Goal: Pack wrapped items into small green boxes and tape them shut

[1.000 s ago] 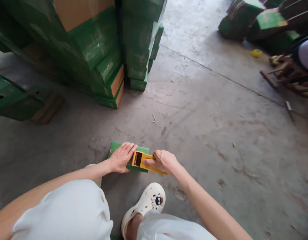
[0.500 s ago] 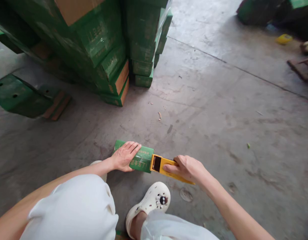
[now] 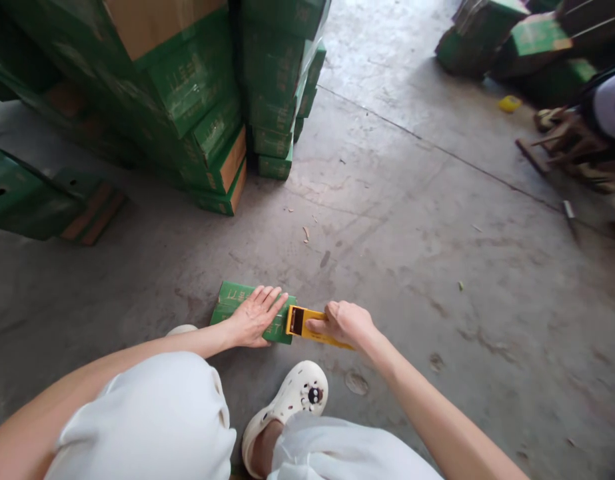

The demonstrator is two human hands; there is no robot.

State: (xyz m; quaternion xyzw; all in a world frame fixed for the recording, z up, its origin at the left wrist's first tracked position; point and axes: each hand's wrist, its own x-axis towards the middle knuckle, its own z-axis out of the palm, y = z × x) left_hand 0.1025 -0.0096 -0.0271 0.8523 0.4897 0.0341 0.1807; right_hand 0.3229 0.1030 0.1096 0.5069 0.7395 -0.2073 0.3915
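"Head view: what containers are showing?"

"A small green box [image 3: 278,329] lies on the floor [image 3: 397,267], just beyond a white shoe [image 3: 307,387]. Its contents are hidden. Ahead and to the left stand tall stacks of green boxes [image 3: 192,73], and farther left sits a holed box [image 3: 27,200]; I can't see inside those either."

"And the hands?"

"The left hand [image 3: 257,317] is spread palm down across the small box's top. The right hand [image 3: 348,323] is curled round a yellow tool [image 3: 310,333], thumb along its upper face."

"Where's the tool's front end?"

"Right at the box's right-hand edge; whether it touches, I can't tell."

"Any room?"

"Floor stretches wide to the right of the tool, and a strip separates box and stacks."
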